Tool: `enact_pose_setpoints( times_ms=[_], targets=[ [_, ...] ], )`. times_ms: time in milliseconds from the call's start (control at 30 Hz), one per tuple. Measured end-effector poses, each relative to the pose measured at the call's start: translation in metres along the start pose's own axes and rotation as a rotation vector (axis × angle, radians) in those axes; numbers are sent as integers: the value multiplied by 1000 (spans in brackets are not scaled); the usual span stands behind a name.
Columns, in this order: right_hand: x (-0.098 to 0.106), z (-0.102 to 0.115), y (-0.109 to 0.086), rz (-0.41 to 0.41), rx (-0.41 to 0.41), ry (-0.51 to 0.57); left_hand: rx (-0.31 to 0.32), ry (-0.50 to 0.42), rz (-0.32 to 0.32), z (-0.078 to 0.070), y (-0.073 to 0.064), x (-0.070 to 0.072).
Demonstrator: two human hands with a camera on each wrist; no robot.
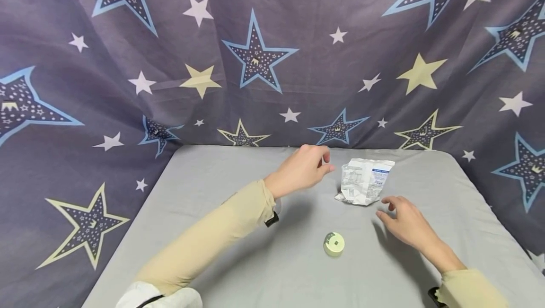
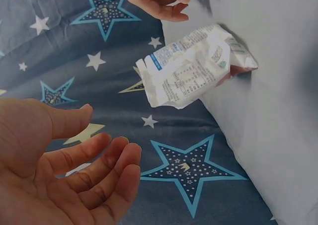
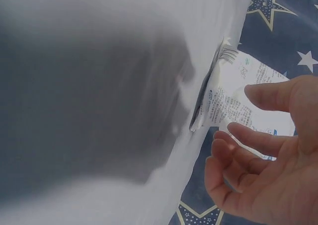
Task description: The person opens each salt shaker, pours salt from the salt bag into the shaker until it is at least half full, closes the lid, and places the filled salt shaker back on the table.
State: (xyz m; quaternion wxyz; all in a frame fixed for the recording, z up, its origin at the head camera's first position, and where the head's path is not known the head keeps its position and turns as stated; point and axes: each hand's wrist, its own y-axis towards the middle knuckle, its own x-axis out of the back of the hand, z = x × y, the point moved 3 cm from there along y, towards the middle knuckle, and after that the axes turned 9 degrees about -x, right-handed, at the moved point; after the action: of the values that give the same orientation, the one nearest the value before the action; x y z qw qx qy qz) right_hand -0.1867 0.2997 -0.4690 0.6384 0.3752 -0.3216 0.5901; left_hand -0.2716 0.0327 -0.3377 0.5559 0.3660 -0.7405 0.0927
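Observation:
A white printed packet (image 1: 365, 181) with a blue label strip stands upright on the grey-covered table, its base folded and crumpled. To its left, my left hand (image 1: 301, 168) hovers apart from it with loosely bent fingers. The left wrist view shows that palm facing the packet (image 2: 186, 68), holding nothing. On the other side, my right hand (image 1: 406, 220) is near the packet's lower right corner, thumb and fingers loosely curved. In the right wrist view a gap between thumb and fingers faces the packet (image 3: 243, 93), and nothing is gripped.
A small round greenish-yellow object (image 1: 334, 244) with a square mark on top sits on the table (image 1: 238, 270) nearer to me. A dark star-patterned cloth (image 1: 272, 109) hangs behind the table and on both sides.

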Motion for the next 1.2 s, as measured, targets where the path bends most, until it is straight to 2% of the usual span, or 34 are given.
enact_pose_setpoints(
  times_ms=[200, 500, 700, 967, 1200],
  targets=[
    [1, -7, 7, 11, -18, -6, 6, 13, 8, 1, 21, -3],
    [4, -17, 20, 26, -35, -19, 54, 12, 33, 8, 45, -14],
    [3, -20, 26, 30, -25, -33, 74, -10, 27, 13, 55, -19],
    [0, -20, 33, 44, -29, -34, 87, 0, 74, 19, 66, -27],
    [-2, -19, 40, 60, -22, -32, 86, 48, 105, 14, 79, -36]
  ],
)
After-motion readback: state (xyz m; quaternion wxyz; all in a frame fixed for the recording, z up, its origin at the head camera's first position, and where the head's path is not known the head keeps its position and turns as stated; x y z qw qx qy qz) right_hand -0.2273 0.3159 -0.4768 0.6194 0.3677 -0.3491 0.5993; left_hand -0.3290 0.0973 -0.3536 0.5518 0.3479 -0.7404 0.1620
